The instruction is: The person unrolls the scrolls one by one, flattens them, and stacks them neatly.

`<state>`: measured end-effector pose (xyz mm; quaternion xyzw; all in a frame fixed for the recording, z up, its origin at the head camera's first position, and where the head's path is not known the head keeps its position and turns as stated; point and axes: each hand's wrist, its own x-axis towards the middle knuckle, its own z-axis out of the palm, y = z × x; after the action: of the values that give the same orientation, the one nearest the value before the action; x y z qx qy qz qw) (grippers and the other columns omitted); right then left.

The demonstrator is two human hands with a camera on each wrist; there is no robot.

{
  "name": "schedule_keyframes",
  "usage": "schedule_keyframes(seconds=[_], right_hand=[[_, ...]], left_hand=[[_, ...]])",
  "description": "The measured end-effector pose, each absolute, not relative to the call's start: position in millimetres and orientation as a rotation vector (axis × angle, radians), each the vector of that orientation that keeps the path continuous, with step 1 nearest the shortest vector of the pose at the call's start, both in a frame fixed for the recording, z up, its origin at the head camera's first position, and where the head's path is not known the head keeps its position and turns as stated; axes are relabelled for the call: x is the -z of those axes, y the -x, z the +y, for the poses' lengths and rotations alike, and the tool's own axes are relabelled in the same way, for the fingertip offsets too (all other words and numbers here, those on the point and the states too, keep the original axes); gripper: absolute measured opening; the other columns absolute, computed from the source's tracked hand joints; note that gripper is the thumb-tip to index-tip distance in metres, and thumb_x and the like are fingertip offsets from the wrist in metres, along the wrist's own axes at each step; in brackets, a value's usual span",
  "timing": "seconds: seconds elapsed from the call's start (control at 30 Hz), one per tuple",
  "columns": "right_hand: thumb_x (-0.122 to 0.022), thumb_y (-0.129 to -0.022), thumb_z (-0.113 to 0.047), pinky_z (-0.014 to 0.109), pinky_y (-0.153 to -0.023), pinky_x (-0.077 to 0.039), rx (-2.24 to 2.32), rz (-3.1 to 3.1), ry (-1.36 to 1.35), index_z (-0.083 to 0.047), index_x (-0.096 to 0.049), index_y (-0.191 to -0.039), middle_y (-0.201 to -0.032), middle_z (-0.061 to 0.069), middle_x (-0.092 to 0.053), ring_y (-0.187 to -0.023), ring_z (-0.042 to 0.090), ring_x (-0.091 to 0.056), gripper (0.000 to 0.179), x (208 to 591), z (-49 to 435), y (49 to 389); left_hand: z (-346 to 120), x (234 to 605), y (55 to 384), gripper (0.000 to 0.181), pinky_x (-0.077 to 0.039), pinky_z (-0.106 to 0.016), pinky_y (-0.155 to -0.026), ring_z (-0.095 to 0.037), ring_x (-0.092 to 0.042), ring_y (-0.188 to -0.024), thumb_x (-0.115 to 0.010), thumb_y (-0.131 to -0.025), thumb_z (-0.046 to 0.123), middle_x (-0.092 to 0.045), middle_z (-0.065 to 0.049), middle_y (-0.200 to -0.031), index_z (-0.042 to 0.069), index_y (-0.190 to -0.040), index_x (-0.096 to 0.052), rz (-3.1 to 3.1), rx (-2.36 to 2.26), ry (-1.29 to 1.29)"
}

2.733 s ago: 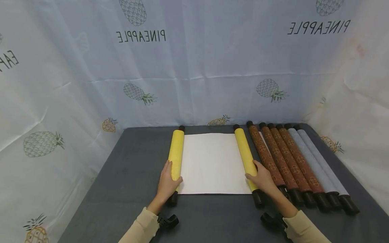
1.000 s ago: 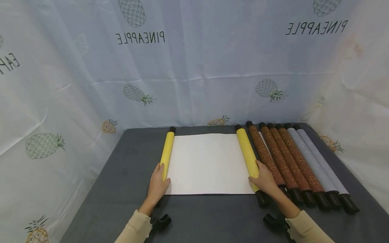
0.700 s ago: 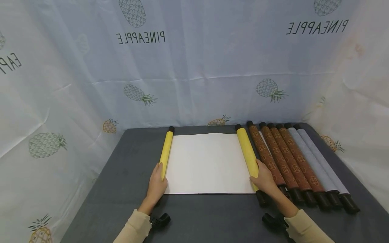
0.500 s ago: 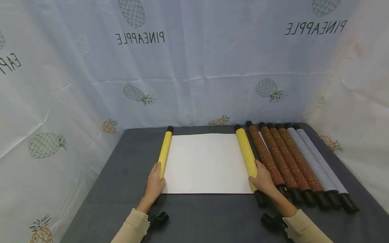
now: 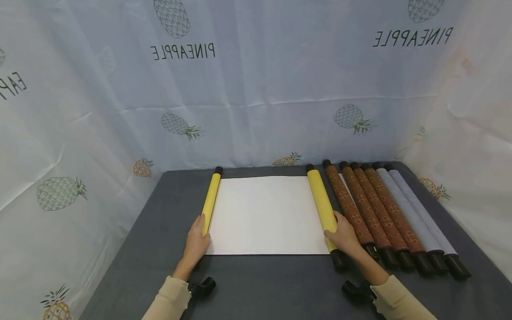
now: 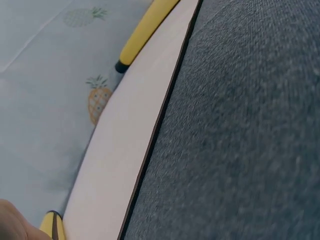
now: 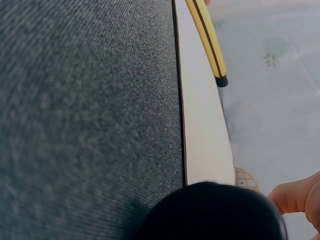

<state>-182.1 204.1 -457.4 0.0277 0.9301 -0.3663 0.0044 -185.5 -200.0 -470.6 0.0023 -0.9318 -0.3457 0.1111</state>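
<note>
A hanging scroll lies partly unrolled on the dark table, its blank white paper (image 5: 267, 215) stretched between two yellow rolls with black end knobs. My left hand (image 5: 196, 242) grips the near part of the thinner left roll (image 5: 210, 195). Around the lower part of the thicker right roll (image 5: 320, 195) my right hand (image 5: 344, 233) is wrapped, thumb on the paper side. In the left wrist view only part of the left hand (image 6: 15, 222) shows at the corner. A black knob (image 7: 215, 215) fills the bottom of the right wrist view, beside the right thumb (image 7: 295, 196).
Right of the open scroll, several rolled scrolls lie side by side: brown patterned ones (image 5: 348, 200) and grey ones (image 5: 424, 213). A pineapple-print curtain (image 5: 256, 80) hangs behind and beside the dark cloth-covered table (image 5: 256, 284).
My left hand has moved left with its roll, which looks thinner now, and more white paper shows. The right hand and right roll have stayed nearly in place.
</note>
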Motion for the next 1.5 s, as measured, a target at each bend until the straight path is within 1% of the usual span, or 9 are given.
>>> schedule_keyframes(seconds=[0.3,0.43,0.53,0.67,0.77,0.93,1.07,1.3,1.5], right_hand=[[-0.052,-0.084,-0.005,0.053,-0.092,-0.046,1.16,2.913,-0.061,0.016,-0.028,-0.142,-0.138,0.039,-0.041,-0.115,0.045,-0.052,0.067,459.4,204.1,182.2],[-0.049,-0.085,-0.002,0.059,-0.106,-0.038,1.158,2.911,-0.006,0.017,-0.029,-0.142,-0.145,0.04,-0.033,-0.132,0.052,-0.039,0.063,461.0,202.2,182.0],[-0.049,-0.085,-0.002,0.061,-0.11,-0.033,1.127,2.933,0.029,0.018,-0.03,-0.14,-0.147,0.041,-0.029,-0.137,0.054,-0.031,0.062,462.8,200.3,182.4],[-0.057,-0.08,-0.002,0.061,-0.108,-0.036,1.062,2.982,0.046,0.019,-0.032,-0.139,-0.145,0.042,-0.03,-0.134,0.055,-0.035,0.067,465.3,198.0,182.8],[-0.062,-0.076,-0.001,0.061,-0.106,-0.038,1.033,3.003,0.051,0.02,-0.032,-0.137,-0.144,0.044,-0.031,-0.131,0.056,-0.037,0.071,466.5,196.8,182.4],[-0.053,-0.078,0.003,0.062,-0.11,-0.032,1.069,2.974,0.02,0.02,-0.027,-0.14,-0.145,0.044,-0.027,-0.134,0.056,-0.033,0.069,466.8,196.2,180.9],[-0.047,-0.08,0.004,0.061,-0.111,-0.03,1.107,2.941,-0.019,0.02,-0.023,-0.141,-0.146,0.043,-0.026,-0.135,0.055,-0.032,0.068,467.8,197.4,180.2],[-0.045,-0.082,0.002,0.057,-0.092,-0.042,1.155,2.922,-0.092,0.02,-0.021,-0.142,-0.132,0.041,-0.042,-0.108,0.045,-0.051,0.067,468.1,200.6,179.9],[-0.044,-0.085,0.0,0.056,-0.09,-0.044,1.169,2.93,-0.136,0.02,-0.022,-0.142,-0.129,0.041,-0.043,-0.107,0.045,-0.052,0.064,467.1,202.8,179.1]], left_hand=[[-215.1,469.4,188.3,0.06,-0.033,-0.061,-0.109,-0.054,-0.036,-0.134,-0.05,-0.083,-0.012,-0.035,-0.041,-0.144,-0.018,-0.14,-0.034,-2.761,1.032,-0.041],[-218.9,469.5,189.3,0.061,-0.032,-0.061,-0.11,-0.054,-0.034,-0.135,-0.051,-0.083,-0.011,-0.034,-0.041,-0.145,-0.017,-0.141,-0.032,-2.79,1.018,-0.055],[-218.9,470.2,189.4,0.061,-0.033,-0.062,-0.109,-0.054,-0.034,-0.135,-0.049,-0.085,-0.009,-0.031,-0.041,-0.146,-0.016,-0.143,-0.03,-2.822,0.983,-0.06],[-215.4,469.5,187.7,0.06,-0.038,-0.063,-0.104,-0.055,-0.038,-0.132,-0.047,-0.087,-0.005,-0.031,-0.04,-0.147,-0.015,-0.144,-0.029,-2.876,0.855,-0.079],[-212.1,467.7,185.6,0.061,-0.042,-0.063,-0.099,-0.056,-0.043,-0.128,-0.05,-0.088,-0.001,-0.032,-0.039,-0.147,-0.014,-0.144,-0.029,-2.897,0.755,-0.098],[-212.2,466.9,182.8,0.066,-0.041,-0.064,-0.099,-0.056,-0.042,-0.128,-0.057,-0.09,0.003,-0.03,-0.038,-0.148,-0.013,-0.146,-0.026,-2.912,0.727,-0.115],[-216.5,469.5,182.4,0.064,-0.039,-0.062,-0.103,-0.055,-0.041,-0.13,-0.055,-0.09,0.001,-0.032,-0.04,-0.146,-0.014,-0.145,-0.026,-2.891,0.743,-0.098],[-223.0,470.9,180.2,0.06,-0.037,-0.06,-0.107,-0.052,-0.038,-0.134,-0.053,-0.092,0.001,-0.034,-0.038,-0.146,-0.016,-0.144,-0.027,-2.857,0.799,-0.109],[-227.0,466.2,179.5,0.055,-0.039,-0.06,-0.104,-0.052,-0.041,-0.131,-0.05,-0.092,-0.004,-0.039,-0.039,-0.143,-0.016,-0.142,-0.032,-2.8,0.8,-0.095]])
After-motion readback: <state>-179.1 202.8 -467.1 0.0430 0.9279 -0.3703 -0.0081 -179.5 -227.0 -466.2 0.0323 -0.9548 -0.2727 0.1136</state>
